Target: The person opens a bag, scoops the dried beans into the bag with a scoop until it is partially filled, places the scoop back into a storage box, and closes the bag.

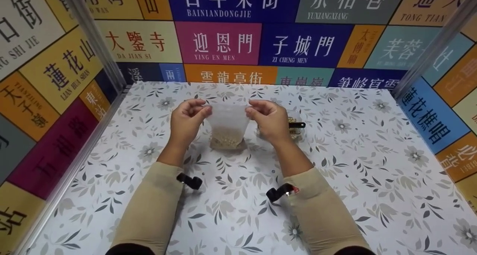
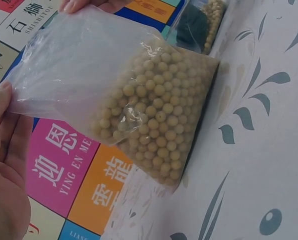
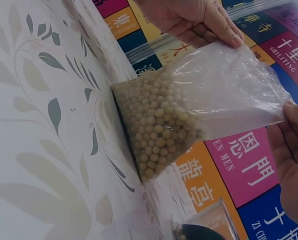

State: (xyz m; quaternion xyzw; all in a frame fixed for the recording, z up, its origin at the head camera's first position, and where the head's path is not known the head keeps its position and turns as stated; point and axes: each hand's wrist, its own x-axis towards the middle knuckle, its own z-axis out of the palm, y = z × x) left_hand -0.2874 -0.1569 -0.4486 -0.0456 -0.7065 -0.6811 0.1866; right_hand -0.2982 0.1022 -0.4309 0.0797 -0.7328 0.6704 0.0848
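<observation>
A clear plastic bag [image 1: 228,130] stands on the table, its lower part filled with round beige beans that look like soybeans [image 2: 159,110]. My left hand [image 1: 187,122] pinches the bag's top left corner between thumb and fingers. At the opposite top corner, my right hand [image 1: 270,120] pinches the plastic the same way. The upper part of the bag [image 3: 229,85] is stretched flat between both hands and holds no beans. Its bottom touches the tabletop in both wrist views.
Behind my right hand stands a clear container [image 1: 298,135] with more beans and a black-handled scoop [image 1: 297,125] in it, partly hidden. The table [image 1: 231,210] wears a leaf-patterned cover. Colourful printed panels [image 1: 218,42] wall its back and sides.
</observation>
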